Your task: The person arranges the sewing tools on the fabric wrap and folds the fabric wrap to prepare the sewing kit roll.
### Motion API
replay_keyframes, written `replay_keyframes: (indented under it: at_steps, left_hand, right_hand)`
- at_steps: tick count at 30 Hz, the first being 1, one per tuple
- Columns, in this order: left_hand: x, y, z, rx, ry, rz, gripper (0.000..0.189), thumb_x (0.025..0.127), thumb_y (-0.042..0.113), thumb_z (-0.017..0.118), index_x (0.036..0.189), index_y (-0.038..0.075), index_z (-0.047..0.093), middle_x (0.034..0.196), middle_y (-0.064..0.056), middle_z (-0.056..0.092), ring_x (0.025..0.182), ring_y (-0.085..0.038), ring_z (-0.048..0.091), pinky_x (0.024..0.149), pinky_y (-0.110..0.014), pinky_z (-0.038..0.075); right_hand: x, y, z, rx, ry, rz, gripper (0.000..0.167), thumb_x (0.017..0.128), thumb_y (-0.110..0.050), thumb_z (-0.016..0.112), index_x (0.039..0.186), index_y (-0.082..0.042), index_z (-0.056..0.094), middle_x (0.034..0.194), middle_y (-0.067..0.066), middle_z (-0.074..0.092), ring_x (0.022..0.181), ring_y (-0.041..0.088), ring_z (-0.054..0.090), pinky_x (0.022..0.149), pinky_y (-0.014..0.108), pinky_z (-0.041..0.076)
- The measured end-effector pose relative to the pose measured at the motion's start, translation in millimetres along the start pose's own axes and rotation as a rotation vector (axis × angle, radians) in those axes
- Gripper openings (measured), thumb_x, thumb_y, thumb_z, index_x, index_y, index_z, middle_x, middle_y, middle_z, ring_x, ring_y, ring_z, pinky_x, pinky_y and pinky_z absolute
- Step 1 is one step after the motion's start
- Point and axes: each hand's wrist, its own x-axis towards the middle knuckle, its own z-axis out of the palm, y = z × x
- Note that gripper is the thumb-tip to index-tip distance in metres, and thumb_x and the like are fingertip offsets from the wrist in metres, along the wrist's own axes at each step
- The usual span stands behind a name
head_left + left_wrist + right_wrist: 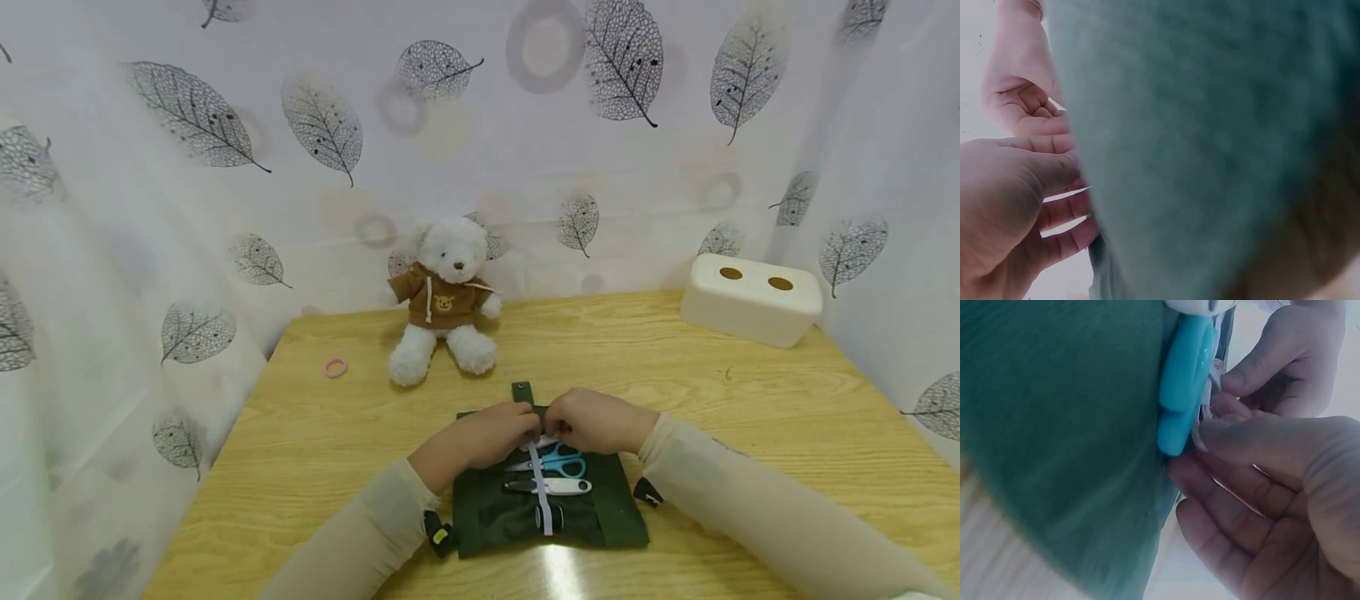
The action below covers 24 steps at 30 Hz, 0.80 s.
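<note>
A dark green fabric pouch [618, 508] lies unfolded on the table, its snap tab [522, 393] pointing away. Across it runs a white elastic strap [538, 479], over blue-handled scissors [572, 463], a white-handled tool with a dark tip [566, 487] and a black spool [557, 518]. At the strap's far end, my left hand [487, 433] pinches the strap. Beside it, my right hand [600, 419] pinches a small white item [549, 441], mostly hidden by fingers. In the right wrist view, the right thumb and fingers meet just beyond the blue scissors handle [1185, 375].
A white teddy bear [442, 300] in a brown hoodie sits behind the pouch. To its left lies a pink ring [335, 367]. A cream box with two round holes [750, 304] stands at the back right. Leaf-printed curtain surrounds the wooden table [300, 467].
</note>
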Motion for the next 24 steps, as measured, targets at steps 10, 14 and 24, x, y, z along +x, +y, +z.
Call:
replay_keyframes:
  at_steps: [10, 14, 24]
  left_hand:
    - [-0.6, -4.8, 2.5, -0.100, 0.009, -0.010, 0.013, 0.105, 0.021, 0.057, 0.114, 0.019, 0.065, 0.107, 0.005, 0.060, 0.092, -0.007, 0.057, 0.079, -0.021, 0.049]
    - [-2.2, -6.0, 2.1, -0.130, 0.001, -0.009, 0.011, 0.104, 0.020, 0.059, 0.112, 0.018, 0.066, 0.106, 0.005, 0.060, 0.091, -0.006, 0.057, 0.079, -0.021, 0.050]
    - [-12.2, -4.5, 4.0, -0.107, 0.018, -0.002, 0.017, 0.105, 0.022, 0.056, 0.117, 0.017, 0.068, 0.111, 0.004, 0.059, 0.095, -0.006, 0.056, 0.082, -0.022, 0.050]
  right_hand:
    - [5.6, -1, 2, 0.030, -0.009, 0.001, 0.014, 0.088, 0.000, 0.073, 0.091, -0.013, 0.077, 0.087, -0.006, 0.072, 0.078, 0.003, 0.065, 0.069, 0.024, 0.055]
    - [6.2, -2, 2, 0.034, -0.014, -0.006, 0.013, 0.089, -0.001, 0.074, 0.092, -0.014, 0.078, 0.087, -0.006, 0.072, 0.078, 0.002, 0.065, 0.069, 0.023, 0.055]
    - [1.2, -1, 6, 0.007, -0.020, -0.015, 0.009, 0.093, -0.009, 0.072, 0.093, -0.016, 0.077, 0.087, -0.011, 0.068, 0.076, -0.001, 0.060, 0.070, 0.024, 0.054]
